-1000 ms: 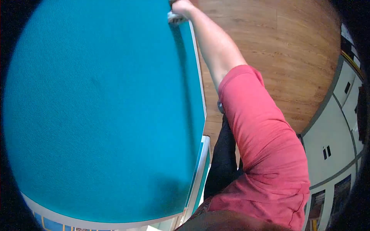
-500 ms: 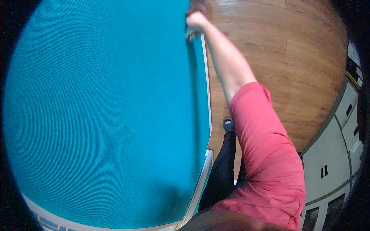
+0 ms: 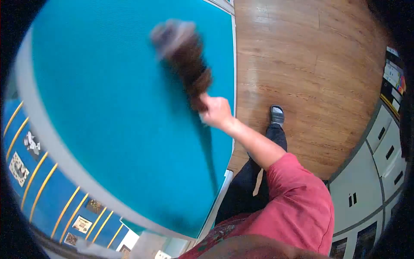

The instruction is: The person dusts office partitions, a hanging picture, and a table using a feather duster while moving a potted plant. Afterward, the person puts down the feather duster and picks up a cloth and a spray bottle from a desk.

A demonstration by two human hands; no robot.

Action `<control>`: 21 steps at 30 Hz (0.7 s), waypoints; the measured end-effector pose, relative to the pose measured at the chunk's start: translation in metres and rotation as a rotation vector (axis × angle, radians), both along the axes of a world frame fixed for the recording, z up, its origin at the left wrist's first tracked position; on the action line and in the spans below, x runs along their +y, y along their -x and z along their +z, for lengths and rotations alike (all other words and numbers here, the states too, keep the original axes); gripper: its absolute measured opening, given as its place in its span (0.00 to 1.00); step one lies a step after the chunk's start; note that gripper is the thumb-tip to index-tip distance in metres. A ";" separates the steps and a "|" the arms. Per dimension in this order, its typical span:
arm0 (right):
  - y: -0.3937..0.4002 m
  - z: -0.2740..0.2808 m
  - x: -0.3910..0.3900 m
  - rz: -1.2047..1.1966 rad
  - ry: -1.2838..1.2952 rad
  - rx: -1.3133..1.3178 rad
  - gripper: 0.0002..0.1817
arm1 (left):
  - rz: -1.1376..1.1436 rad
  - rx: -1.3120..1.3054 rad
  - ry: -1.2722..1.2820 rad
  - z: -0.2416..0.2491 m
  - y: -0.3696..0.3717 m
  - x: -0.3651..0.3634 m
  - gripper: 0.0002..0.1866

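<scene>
At my far left, a blue board (image 3: 58, 185) with yellow stripes carries small pictures (image 3: 82, 224), beyond a broad pale-grey curved border (image 3: 86, 179). That border rims the large teal, fabric-like surface (image 3: 108, 121) filling much of my view.

Over the teal I have a long, brown, shaggy duster-like thing (image 3: 189, 60), its far end paler and greyish. It slants up and leftward from my fist; motion blurs it, so I can't tell whether its tip touches the surface. My right hand (image 3: 217, 113) is closed around its near end, probably so that most of the fluffy length is free to reach across the teal. My left hand is out of view, and I can't tell what it is doing.

My bare forearm leads back to my red short sleeve (image 3: 297, 185), angled, I judge, so I can reach over from beside the edge. A thin white edging strip (image 3: 235, 64) divides the teal from the brown wood-look floor (image 3: 310, 86). On that side are my dark trousers (image 3: 246, 181) and a grey slide sandal (image 3: 277, 115). Farthest right, pale cabinets with black handles (image 3: 353, 183) stand near black-and-white binders (image 3: 392, 75).
</scene>
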State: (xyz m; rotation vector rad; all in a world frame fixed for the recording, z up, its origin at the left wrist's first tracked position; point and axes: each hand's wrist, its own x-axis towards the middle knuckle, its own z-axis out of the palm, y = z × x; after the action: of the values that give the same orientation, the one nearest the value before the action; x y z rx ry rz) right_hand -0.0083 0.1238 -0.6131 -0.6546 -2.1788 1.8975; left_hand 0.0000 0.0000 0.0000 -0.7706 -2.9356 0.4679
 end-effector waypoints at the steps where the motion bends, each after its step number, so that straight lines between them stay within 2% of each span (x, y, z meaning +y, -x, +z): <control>1: -0.004 0.029 0.014 0.132 -0.010 -0.034 0.19 | 0.011 -0.016 -0.076 -0.003 -0.003 -0.001 0.47; 2: -0.001 0.037 0.024 0.134 -0.036 -0.011 0.19 | 0.032 -0.036 -0.167 -0.006 -0.005 -0.003 0.48; 4: 0.034 0.031 0.056 0.009 0.135 -0.323 0.19 | 0.126 -0.081 -0.455 -0.012 -0.013 -0.017 0.50; 5: 0.053 0.012 0.072 -0.048 0.342 -0.217 0.18 | 0.166 -0.119 -0.598 -0.018 -0.011 -0.018 0.51; 6: 0.072 0.023 0.084 -0.131 0.565 -0.203 0.18 | 0.142 -0.152 -0.644 -0.020 -0.011 -0.020 0.52; 8: 0.077 0.107 0.095 -0.051 0.396 -0.087 0.17 | -0.133 -0.068 -0.315 -0.017 -0.010 -0.018 0.40; 9: 0.074 0.153 0.098 -0.011 0.286 -0.022 0.18 | -0.192 -0.099 -0.347 -0.017 -0.010 -0.012 0.38; 10: 0.047 0.225 0.100 0.077 0.385 -0.072 0.18 | -0.253 -0.129 -0.384 -0.015 -0.016 -0.010 0.35; 11: 0.027 0.249 0.084 0.096 0.127 0.082 0.19 | -0.304 -0.130 -0.430 -0.014 -0.022 -0.014 0.34; 12: 0.006 0.267 0.077 0.119 0.081 0.221 0.20 | -0.359 -0.135 -0.482 -0.017 -0.022 -0.012 0.34; 13: -0.030 0.300 0.072 0.297 0.042 0.174 0.21 | -0.414 -0.144 -0.516 -0.009 -0.032 -0.013 0.35; 14: -0.066 0.322 0.067 0.413 0.165 0.176 0.23 | -0.462 -0.163 -0.544 -0.006 -0.038 -0.011 0.37; 15: -0.096 0.323 0.059 0.455 0.122 0.220 0.26 | -0.487 -0.175 -0.514 -0.002 -0.042 -0.010 0.37; 16: -0.131 0.340 0.053 0.471 0.161 0.102 0.27 | -0.510 -0.190 -0.479 0.003 -0.046 -0.012 0.38; 19: -0.212 0.359 0.050 0.393 0.202 0.132 0.26 | -0.644 -0.178 -0.460 0.002 -0.049 -0.005 0.38; 21: -0.275 0.389 0.055 0.414 0.020 0.125 0.25 | -0.860 -0.113 -0.277 0.020 -0.079 0.004 0.34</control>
State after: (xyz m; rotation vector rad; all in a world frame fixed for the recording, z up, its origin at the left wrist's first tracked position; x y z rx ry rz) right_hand 0.2665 0.1785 -0.2237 -0.0819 -2.3525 2.0819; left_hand 0.0795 0.0037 0.0203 -1.8744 -2.3266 -0.0585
